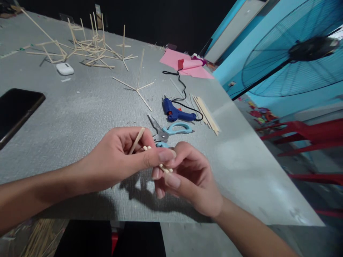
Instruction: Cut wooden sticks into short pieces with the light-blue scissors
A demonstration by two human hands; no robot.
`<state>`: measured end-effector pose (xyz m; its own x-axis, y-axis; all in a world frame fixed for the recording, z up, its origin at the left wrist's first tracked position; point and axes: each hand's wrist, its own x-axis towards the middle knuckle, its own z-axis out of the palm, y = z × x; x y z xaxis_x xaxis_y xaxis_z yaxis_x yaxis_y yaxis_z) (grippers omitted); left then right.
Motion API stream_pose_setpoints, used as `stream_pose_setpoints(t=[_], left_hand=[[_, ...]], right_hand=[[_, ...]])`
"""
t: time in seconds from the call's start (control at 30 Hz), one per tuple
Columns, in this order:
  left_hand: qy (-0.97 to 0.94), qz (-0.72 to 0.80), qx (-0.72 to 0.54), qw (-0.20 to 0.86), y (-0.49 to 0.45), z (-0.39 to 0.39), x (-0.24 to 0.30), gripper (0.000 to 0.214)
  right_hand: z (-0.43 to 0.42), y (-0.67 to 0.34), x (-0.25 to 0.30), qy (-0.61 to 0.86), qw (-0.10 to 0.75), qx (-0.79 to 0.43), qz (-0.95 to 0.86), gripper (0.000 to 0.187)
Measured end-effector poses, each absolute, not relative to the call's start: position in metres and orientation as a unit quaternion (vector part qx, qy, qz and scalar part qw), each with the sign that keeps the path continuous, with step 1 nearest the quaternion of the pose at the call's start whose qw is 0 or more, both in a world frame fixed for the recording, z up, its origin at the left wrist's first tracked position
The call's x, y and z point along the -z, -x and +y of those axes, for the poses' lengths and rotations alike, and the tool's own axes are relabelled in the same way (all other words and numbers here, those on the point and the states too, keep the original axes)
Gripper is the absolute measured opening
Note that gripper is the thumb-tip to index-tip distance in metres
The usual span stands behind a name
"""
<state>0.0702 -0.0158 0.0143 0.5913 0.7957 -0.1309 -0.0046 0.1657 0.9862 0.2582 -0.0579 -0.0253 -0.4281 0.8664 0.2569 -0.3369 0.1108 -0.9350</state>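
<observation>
My left hand (125,157) is closed around several short pale wooden sticks (165,169), with one longer wooden stick (137,140) poking up between thumb and fingers. Close against it, my right hand (187,175) pinches the ends of the short sticks between thumb and fingertips. Both hands hover over the near part of the grey table (88,110). Just beyond them lie scissors (163,135) with light blue handles, blades spread and one handle partly hidden by my hands. A blue glue gun (177,111) rests on its side behind the scissors.
Loose sticks (206,115) lie right of the glue gun, near its black cord (184,85). A joined stick piece (136,90) stands mid-table; stick frames (93,46) are farther back. A phone (20,110), white case (64,69), pink paper (184,64) and fan (308,48) surround them.
</observation>
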Motion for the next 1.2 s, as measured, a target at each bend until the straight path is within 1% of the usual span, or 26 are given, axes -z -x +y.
stream_pose_setpoints(t=[0.4,0.57,0.7,0.87,1.03,1.2], left_hand=[[-0.569,0.344,-0.295,0.686,-0.0681,-0.0186,-0.0103,0.050],[-0.581,0.346,-0.289,0.678,-0.0671,-0.0181,-0.0110,0.049],[-0.566,0.330,-0.294,0.696,-0.0673,-0.0158,-0.0102,0.048],[-0.562,0.341,-0.269,0.704,-0.0646,-0.0129,-0.0093,0.047],[-0.561,0.341,-0.257,0.709,-0.0634,-0.0113,-0.0080,0.047],[-0.555,0.337,-0.265,0.713,-0.0661,-0.0123,-0.0089,0.049]], right_hand=[[-0.0579,-0.2592,0.0252,0.229,0.482,-0.623,-0.572,0.012],[-0.0567,-0.2592,0.0272,0.217,0.487,-0.603,-0.594,0.013],[-0.0569,-0.2592,0.0270,0.241,0.478,-0.604,-0.590,0.014],[-0.0578,-0.2590,0.0255,0.235,0.484,-0.602,-0.590,0.008],[-0.0583,-0.2588,0.0264,0.249,0.484,-0.600,-0.587,0.011],[-0.0581,-0.2594,0.0261,0.236,0.492,-0.591,-0.594,0.009]])
